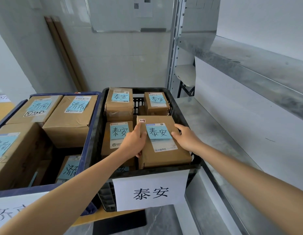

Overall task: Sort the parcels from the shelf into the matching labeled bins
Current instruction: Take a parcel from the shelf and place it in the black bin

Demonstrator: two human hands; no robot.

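**Legible markings: two crates and their parcels**

White sheet (150, 192) on the front of the black crate (164, 169) reads 泰安. Four parcels inside each carry a blue note, handwritten 泰安; the near right parcel (164, 153) also bears a small red-edged sticker (142, 120) marked 1-4. In the blue crate (89, 138), four parcels carry blue notes reading 济南, the nearest cut off. The far left parcel (35, 109) shows a circled figure and digits, roughly 5082. Printed shipping labels are too small to read.

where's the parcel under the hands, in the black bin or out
In: the parcel sits within the black bin walls, left hand gripping its edge, right hand resting on top.
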